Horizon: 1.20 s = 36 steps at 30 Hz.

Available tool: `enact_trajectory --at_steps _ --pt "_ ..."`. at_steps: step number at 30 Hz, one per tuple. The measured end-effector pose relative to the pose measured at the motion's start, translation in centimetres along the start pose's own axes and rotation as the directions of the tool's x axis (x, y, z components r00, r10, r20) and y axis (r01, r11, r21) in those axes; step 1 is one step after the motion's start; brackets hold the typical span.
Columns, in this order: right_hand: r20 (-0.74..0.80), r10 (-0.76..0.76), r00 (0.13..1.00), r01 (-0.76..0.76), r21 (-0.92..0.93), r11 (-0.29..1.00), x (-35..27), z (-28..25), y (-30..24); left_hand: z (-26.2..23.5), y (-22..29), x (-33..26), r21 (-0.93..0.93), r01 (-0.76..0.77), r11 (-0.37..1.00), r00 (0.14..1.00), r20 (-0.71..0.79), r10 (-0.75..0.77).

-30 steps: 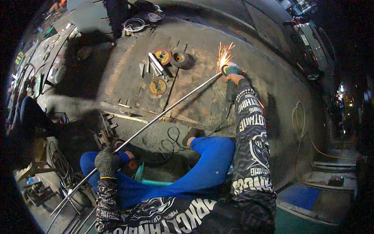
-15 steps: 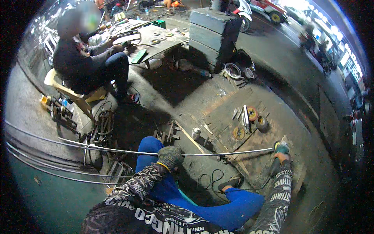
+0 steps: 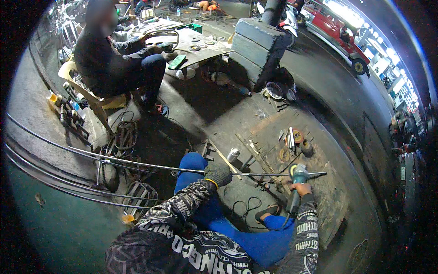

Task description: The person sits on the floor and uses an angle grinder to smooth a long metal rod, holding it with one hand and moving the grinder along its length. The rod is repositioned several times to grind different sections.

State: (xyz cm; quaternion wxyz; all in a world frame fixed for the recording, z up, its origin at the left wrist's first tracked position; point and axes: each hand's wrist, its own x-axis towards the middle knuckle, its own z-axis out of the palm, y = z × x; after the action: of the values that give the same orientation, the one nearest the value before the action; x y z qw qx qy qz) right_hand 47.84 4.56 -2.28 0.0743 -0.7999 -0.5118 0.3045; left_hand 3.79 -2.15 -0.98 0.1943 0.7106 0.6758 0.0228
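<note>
A long, thin metal rod (image 3: 260,174) runs across in front of me, over my bent knee. My left hand (image 3: 218,175), in a dark knitted glove, is wrapped round it near the knee. My right hand (image 3: 301,188), which looks bare, grips an angle grinder (image 3: 299,172) to the right. The grinder's disc is at the rod, a short way in from its right end; whether they touch cannot be made out. A dark cord trails from the tool's rear towards my foot.
Grinding discs (image 3: 298,136), short metal pieces and a spray can (image 3: 233,155) lie or stand beyond the rod on a worn board. More rods (image 3: 68,194) stretch out at left. A seated person (image 3: 114,59) works at a low table (image 3: 205,50). A red vehicle (image 3: 328,32) is on the road.
The grinder in my right hand has moved left along the rod, away from its right end. My left hand stays closed on the rod. The whole view has shifted slightly.
</note>
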Motion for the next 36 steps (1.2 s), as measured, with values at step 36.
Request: enact_trajectory --at_steps 36 --pt "0.074 0.019 0.997 -0.017 -0.020 1.000 -5.6 2.0 -5.7 -2.3 -1.7 -0.8 0.025 0.003 1.000 0.999 0.048 -0.004"
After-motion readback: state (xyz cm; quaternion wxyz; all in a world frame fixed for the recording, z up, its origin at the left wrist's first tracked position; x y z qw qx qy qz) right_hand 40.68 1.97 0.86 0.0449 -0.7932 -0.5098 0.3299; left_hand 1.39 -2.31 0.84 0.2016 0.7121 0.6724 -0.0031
